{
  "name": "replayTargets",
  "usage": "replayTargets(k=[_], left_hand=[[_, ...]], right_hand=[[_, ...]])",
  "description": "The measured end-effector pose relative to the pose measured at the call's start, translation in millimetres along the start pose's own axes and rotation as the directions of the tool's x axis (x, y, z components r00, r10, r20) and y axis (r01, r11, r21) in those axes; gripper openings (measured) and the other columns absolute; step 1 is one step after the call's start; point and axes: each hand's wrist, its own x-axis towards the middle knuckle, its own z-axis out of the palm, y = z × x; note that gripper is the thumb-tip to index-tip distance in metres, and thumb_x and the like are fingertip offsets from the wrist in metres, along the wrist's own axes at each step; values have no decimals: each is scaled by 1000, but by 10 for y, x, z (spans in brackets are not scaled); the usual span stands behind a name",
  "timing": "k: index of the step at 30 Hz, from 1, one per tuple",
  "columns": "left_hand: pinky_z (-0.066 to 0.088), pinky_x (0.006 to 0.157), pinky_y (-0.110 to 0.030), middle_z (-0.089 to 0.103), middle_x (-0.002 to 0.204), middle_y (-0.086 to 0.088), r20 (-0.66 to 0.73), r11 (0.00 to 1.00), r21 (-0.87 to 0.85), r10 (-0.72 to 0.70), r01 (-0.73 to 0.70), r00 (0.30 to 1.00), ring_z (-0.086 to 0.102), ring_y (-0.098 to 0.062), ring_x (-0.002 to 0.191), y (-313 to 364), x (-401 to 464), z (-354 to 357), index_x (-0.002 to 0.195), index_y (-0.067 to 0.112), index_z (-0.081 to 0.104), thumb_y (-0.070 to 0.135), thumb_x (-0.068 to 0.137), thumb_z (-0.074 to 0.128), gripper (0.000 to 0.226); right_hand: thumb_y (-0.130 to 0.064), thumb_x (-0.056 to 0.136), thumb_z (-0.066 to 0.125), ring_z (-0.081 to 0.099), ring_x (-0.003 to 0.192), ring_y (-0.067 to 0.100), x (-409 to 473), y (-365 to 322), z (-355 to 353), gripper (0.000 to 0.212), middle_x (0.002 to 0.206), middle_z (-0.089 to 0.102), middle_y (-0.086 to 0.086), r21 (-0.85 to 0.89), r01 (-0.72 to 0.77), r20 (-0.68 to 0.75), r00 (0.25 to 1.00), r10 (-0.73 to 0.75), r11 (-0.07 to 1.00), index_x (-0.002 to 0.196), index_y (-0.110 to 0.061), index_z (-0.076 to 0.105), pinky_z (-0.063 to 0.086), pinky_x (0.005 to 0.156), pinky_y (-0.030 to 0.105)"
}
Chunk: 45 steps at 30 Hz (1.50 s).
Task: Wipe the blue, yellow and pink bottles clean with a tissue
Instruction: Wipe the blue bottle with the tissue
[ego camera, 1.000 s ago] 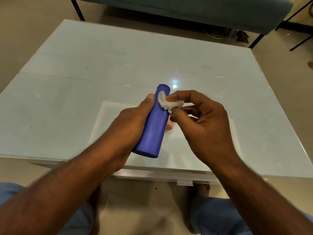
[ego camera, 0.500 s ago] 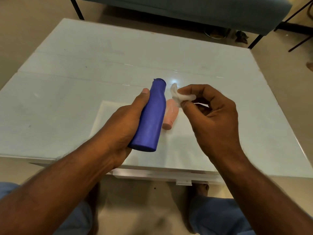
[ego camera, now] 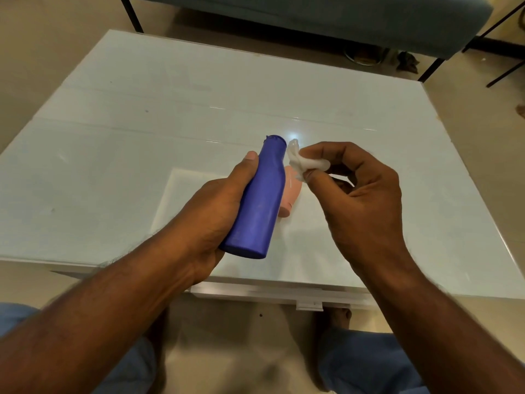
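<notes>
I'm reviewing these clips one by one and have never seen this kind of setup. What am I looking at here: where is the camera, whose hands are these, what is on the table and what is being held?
There is no machine here. A person wears one wide-angle camera on the head, looking forward and down, so you see their own two arms and hands from above.

The left hand grips a blue bottle around its body, cap end pointing away from the person, above the table. The right hand pinches a small white tissue between thumb and fingers, right beside the bottle's neck; whether it touches the bottle I cannot tell.

A pink bottle lies on the table, partly hidden behind the blue one. No yellow bottle shows in this picture. A dark bench stands beyond the table.
</notes>
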Motion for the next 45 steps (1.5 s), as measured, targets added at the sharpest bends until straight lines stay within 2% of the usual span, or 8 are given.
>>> replayTargets(k=[5, 18, 30, 35, 38, 41, 42, 45], left_hand=[[60, 84, -43, 80, 101, -7, -6, 1000, -1, 0, 0, 1000, 75, -33, 99, 3, 13, -4, 105, 25, 68, 61, 94, 52, 40], [60, 80, -41, 80, 100, -6, -1, 1000, 5, 18, -18, 1000, 76, -32, 97, 1, 33, -9, 104, 26, 67, 61, 95, 50, 39], [61, 75, -37, 80, 99, -5, 18, 999, 10, 47, -48, 999, 76, -26, 87, -34, 65, -26, 106, 26, 66, 60, 95, 49, 40], [58, 59, -27, 77, 71, 7, 9, 996, 15, 87, -87, 996, 74, -12, 60, -63, 75, -16, 96, 27, 65, 60, 97, 47, 37], [58, 65, -30, 77, 75, 4, -51, 996, 11, 87, -87, 995, 72, -14, 66, -54, 93, -66, 101, 25, 68, 62, 96, 48, 42], [58, 72, -34, 78, 86, -2, -101, 995, 34, 99, -96, 990, 72, -19, 77, -42, 122, -119, 105, 22, 72, 65, 96, 47, 50], [57, 70, -33, 77, 83, 0, -98, 991, 75, 120, -113, 988, 72, -18, 75, -48, 122, -117, 104, 23, 71, 66, 96, 45, 50], [55, 57, -22, 74, 68, 12, -15, 965, 203, 171, -164, 985, 71, -10, 60, -81, 80, -36, 94, 30, 66, 66, 95, 42, 43]], right_hand=[[-5, 97, 74, 73, 100, 5, -15, -16, 18, 20, 105, 79, -10, 10, -15, 20, 1000, 15, 1000, 108, -20, 80, 55, 81, 12], [-8, 98, 75, 72, 100, 5, -4, -1, 17, 18, 109, 79, -5, -19, -24, 17, 1000, 25, 1000, 111, -19, 79, 55, 78, 11], [-17, 100, 75, 74, 104, 13, 13, 45, 22, 17, 112, 78, -7, -33, -20, 3, 1000, 21, 999, 116, -24, 76, 65, 83, 26], [-1, 98, 73, 75, 100, 13, -68, 17, 84, 19, 110, 77, 3, 60, 18, 105, 994, -24, 998, 112, -14, 76, 61, 75, 19], [2, 91, 74, 74, 97, 25, -175, 11, 150, 19, 101, 75, 3, 95, 82, 199, 975, -100, 992, 100, -14, 77, 64, 72, 34], [5, 87, 75, 71, 93, 27, -237, -27, 177, 21, 96, 71, 0, 104, 126, 311, 938, -153, 987, 94, -14, 78, 57, 69, 26], [6, 88, 75, 72, 94, 26, -219, -11, 163, 21, 97, 73, 0, 85, 115, 294, 946, -135, 990, 95, -14, 78, 58, 70, 27], [0, 96, 73, 76, 97, 20, -62, 63, 68, 15, 104, 78, 3, 57, 5, 113, 994, -11, 998, 106, -11, 79, 65, 78, 30]])
